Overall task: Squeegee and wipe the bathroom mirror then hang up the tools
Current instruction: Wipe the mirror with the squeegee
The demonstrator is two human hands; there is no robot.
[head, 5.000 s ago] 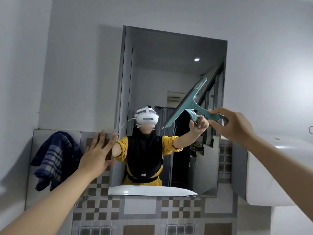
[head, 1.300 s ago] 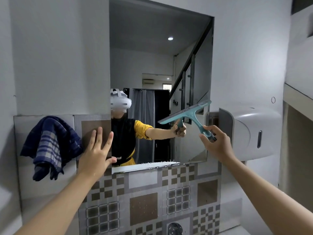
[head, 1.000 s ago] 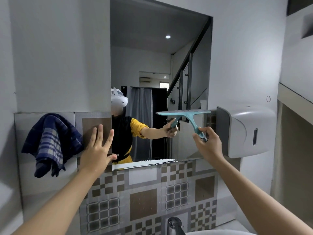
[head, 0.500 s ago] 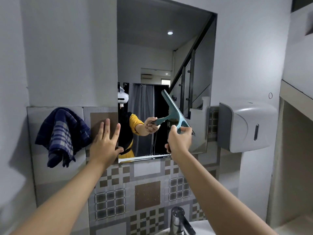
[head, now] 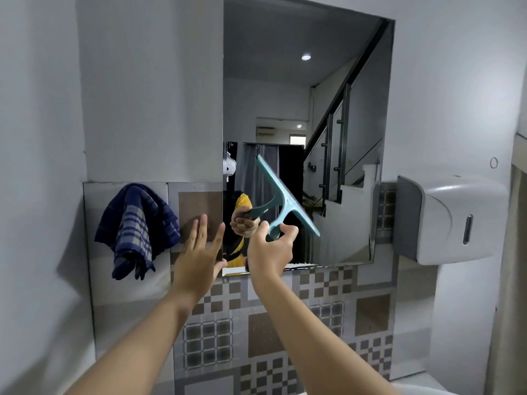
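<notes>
A rectangular mirror [head: 328, 89] hangs on the grey wall above patterned tiles. My right hand [head: 271, 252] grips the handle of a teal squeegee [head: 288, 199], whose blade slants from upper left to lower right across the mirror's lower left part. My left hand [head: 198, 252] is flat with fingers spread on the tile at the mirror's left edge. A dark blue checked cloth [head: 134, 229] hangs on the wall left of that hand. The mirror reflects a person in a yellow sleeve holding the squeegee.
A white wall dispenser [head: 453, 218] sticks out just right of the mirror. A small ring hook [head: 494, 162] sits on the wall above it. Patterned tiles [head: 322, 323] cover the wall below the mirror. A pale sink rim shows at the bottom right.
My right hand has carried the squeegee from the mirror's right side to its lower left, and the blade has turned from level to steeply slanted. The left hand stayed on the tile.
</notes>
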